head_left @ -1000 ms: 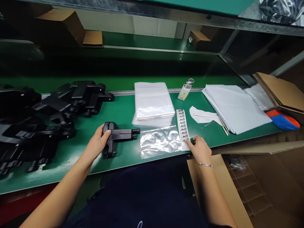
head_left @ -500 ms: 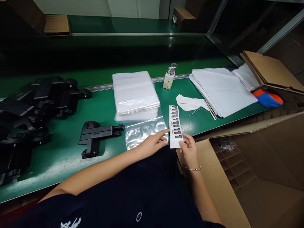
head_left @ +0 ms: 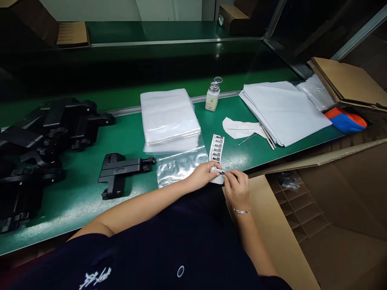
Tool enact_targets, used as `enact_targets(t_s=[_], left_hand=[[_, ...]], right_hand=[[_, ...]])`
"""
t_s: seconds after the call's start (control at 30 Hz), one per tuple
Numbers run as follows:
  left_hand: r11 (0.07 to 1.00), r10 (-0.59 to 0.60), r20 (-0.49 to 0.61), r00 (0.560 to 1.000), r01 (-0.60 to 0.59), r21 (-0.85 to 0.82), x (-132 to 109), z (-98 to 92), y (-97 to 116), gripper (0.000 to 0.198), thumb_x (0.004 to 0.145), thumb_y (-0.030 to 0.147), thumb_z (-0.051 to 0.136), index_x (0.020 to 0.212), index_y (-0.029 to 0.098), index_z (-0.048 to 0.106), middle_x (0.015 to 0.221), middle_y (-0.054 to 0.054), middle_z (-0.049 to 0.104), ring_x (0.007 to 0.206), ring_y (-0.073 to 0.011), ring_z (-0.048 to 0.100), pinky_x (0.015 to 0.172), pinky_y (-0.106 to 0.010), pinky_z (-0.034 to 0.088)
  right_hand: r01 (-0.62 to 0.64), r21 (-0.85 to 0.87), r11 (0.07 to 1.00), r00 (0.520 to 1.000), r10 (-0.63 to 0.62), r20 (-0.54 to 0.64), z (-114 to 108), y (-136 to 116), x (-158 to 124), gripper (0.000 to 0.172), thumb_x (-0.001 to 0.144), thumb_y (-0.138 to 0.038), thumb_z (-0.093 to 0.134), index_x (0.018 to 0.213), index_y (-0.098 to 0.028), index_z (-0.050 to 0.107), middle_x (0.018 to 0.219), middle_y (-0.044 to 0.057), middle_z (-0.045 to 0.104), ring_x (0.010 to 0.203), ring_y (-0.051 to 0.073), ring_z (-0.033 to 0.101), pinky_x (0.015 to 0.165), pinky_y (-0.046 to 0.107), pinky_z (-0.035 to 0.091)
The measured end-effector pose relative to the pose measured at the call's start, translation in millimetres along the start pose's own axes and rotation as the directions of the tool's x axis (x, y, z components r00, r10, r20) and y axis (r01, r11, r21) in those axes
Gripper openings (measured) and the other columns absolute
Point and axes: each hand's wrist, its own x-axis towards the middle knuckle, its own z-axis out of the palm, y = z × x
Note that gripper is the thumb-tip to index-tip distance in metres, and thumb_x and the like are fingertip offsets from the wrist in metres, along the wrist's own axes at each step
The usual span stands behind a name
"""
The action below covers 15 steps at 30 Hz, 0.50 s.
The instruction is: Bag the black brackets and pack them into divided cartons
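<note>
A white strip of printed labels curves over the bench's front edge, just right of a clear plastic bag. My left hand pinches the strip near its lower end, with the thumb below and a finger across the labels. My right hand, wearing a silver bracelet, has its fingertips closed on the edge of a single label at the strip's bottom. Whether that label is lifted from its backing is too small to tell. Left of the bag lies a black plastic bracket-like part.
A stack of plastic bags lies behind the strip, near a pump bottle. Tweezers, white paper and white sheets are on the right. More black parts crowd the left; an open carton stands front right.
My hands have come together at the strip's lower end. My left hand has moved onto the labels, and my right fingertips have shifted to one label's edge. The strip now bends.
</note>
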Motion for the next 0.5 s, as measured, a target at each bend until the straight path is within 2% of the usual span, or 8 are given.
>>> enact_targets(t_s=[0.07, 0.1, 0.2, 0.23, 0.3, 0.37, 0.43, 0.5], left_hand=[[0.999, -0.015, 0.043, 0.999, 0.017, -0.051, 3.4, -0.8, -2.8, 0.024, 0.075, 0.021, 0.061, 0.099, 0.017, 0.061, 0.079, 0.001, 0.062, 0.07, -0.0136, 0.058, 0.066, -0.024, 0.045], [0.995, -0.028, 0.08, 0.996, 0.036, -0.098, 5.1, -1.1, -4.2, 0.033, 0.074, 0.02, 0.062, 0.107, 0.016, 0.059, 0.083, 0.0, 0.064, 0.074, -0.0148, 0.06, 0.068, -0.025, 0.046], [0.985, -0.065, 0.178, 0.982, 0.092, -0.145, 5.7, -1.6, -1.5, 0.069, 0.076, 0.016, 0.058, 0.141, 0.016, 0.036, 0.094, -0.004, 0.069, 0.082, -0.0173, 0.066, 0.074, -0.028, 0.05], [0.994, -0.076, 0.176, 0.982, 0.089, -0.07, 3.3, -2.5, 3.1, 0.078, 0.077, 0.017, 0.057, 0.148, 0.016, 0.025, 0.095, -0.005, 0.07, 0.082, -0.0182, 0.067, 0.074, -0.029, 0.051], [0.973, -0.095, 0.133, 0.987, 0.064, 0.221, -7.0, -8.4, 17.8, 0.083, 0.081, 0.021, 0.055, 0.153, 0.014, 0.014, 0.088, -0.006, 0.071, 0.079, -0.0218, 0.068, 0.073, -0.033, 0.051], [0.851, -0.098, 0.084, 0.992, 0.04, 0.523, -24.6, -25.3, 35.4, 0.071, 0.086, 0.029, 0.052, 0.151, 0.015, 0.028, 0.084, -0.007, 0.072, 0.079, -0.0266, 0.069, 0.073, -0.037, 0.052], [0.73, -0.075, 0.02, 0.997, 0.041, 0.682, -48.0, -58.8, 47.0, 0.054, 0.09, 0.036, 0.046, 0.142, 0.02, 0.046, 0.092, -0.008, 0.073, 0.088, -0.0293, 0.069, 0.078, -0.039, 0.052], [0.674, -0.001, -0.12, 0.993, 0.089, 0.733, -75.0, -108.6, 44.2, 0.047, 0.093, 0.039, 0.039, 0.135, 0.024, 0.054, 0.108, -0.007, 0.072, 0.099, -0.0287, 0.067, 0.085, -0.039, 0.051]], right_hand=[[0.084, -0.022, 0.996, 0.996, -0.085, -0.03, -2.4, 0.3, -1.1, 0.009, 0.086, -0.021, 0.062, 0.089, -0.025, 0.069, 0.09, 0.006, 0.068, 0.084, 0.021, 0.062, 0.083, 0.041, 0.05], [0.075, 0.004, 0.997, 0.994, -0.075, -0.079, -4.3, 0.5, -1.0, 0.008, 0.087, -0.02, 0.061, 0.089, -0.025, 0.067, 0.088, 0.005, 0.068, 0.084, 0.021, 0.062, 0.085, 0.041, 0.049], [-0.105, 0.188, 0.976, 0.961, 0.149, -0.233, -9.4, 1.3, 4.2, 0.013, 0.091, -0.024, 0.053, 0.098, -0.023, 0.064, 0.096, 0.007, 0.067, 0.094, 0.022, 0.064, 0.089, 0.044, 0.05], [-0.162, 0.253, 0.954, 0.955, 0.216, -0.205, -9.6, 1.3, 7.5, 0.018, 0.092, -0.026, 0.05, 0.107, -0.023, 0.062, 0.104, 0.009, 0.067, 0.101, 0.023, 0.063, 0.091, 0.045, 0.05], [-0.212, 0.303, 0.929, 0.976, 0.218, 0.015, -5.8, 0.7, 14.8, 0.034, 0.094, -0.029, 0.046, 0.127, -0.024, 0.052, 0.118, 0.011, 0.065, 0.113, 0.024, 0.06, 0.1, 0.05, 0.044], [-0.192, 0.247, 0.95, 0.952, 0.12, 0.281, 3.1, -0.2, 21.5, 0.047, 0.096, -0.03, 0.042, 0.142, -0.025, 0.038, 0.122, 0.01, 0.066, 0.118, 0.024, 0.058, 0.11, 0.057, 0.031], [-0.16, 0.15, 0.976, 0.912, 0.088, 0.401, 13.6, -0.5, 26.9, 0.051, 0.096, -0.03, 0.038, 0.147, -0.025, 0.031, 0.121, 0.009, 0.067, 0.118, 0.024, 0.059, 0.113, 0.063, 0.02], [-0.155, 0.086, 0.984, 0.924, 0.113, 0.365, 21.3, -0.3, 32.3, 0.051, 0.095, -0.03, 0.038, 0.146, -0.023, 0.033, 0.125, 0.011, 0.065, 0.119, 0.026, 0.057, 0.112, 0.064, 0.021]])
